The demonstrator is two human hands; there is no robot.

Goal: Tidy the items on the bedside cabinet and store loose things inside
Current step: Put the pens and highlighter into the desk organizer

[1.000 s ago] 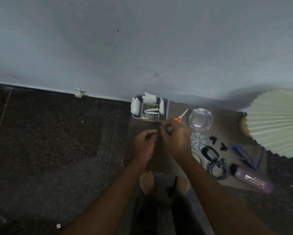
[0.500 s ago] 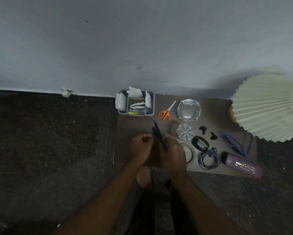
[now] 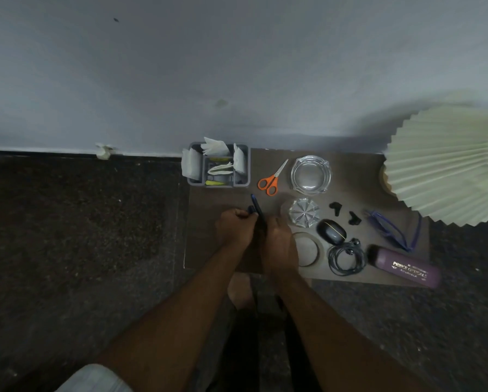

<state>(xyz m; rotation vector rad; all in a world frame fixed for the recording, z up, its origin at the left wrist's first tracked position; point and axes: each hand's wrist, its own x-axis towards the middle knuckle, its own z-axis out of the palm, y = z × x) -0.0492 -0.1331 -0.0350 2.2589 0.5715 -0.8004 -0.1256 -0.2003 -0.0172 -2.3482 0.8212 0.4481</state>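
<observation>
Over the front left part of the brown bedside cabinet top (image 3: 217,199), my right hand (image 3: 279,244) grips a dark blue pen (image 3: 257,207) whose tip points away from me. My left hand (image 3: 235,229) is curled beside it and pinches a small dark piece (image 3: 250,209) at the pen, perhaps its cap. Both hands touch each other. A grey organiser tray (image 3: 218,183) with white paper packets stands at the back left corner. Orange-handled scissors (image 3: 269,183) lie just right of it.
On the cabinet also sit a glass ashtray (image 3: 310,175), a faceted glass piece (image 3: 303,213), two black earbuds (image 3: 334,207), a dark earbud case (image 3: 331,232), a tape roll (image 3: 308,248), a coiled cable (image 3: 346,257), blue glasses (image 3: 392,230) and a purple case (image 3: 405,267). A pleated lampshade (image 3: 449,162) overhangs the right end.
My hands drew back from near the organiser toward me, and a pen now shows in my right hand. The scissors, once partly covered, lie in full view.
</observation>
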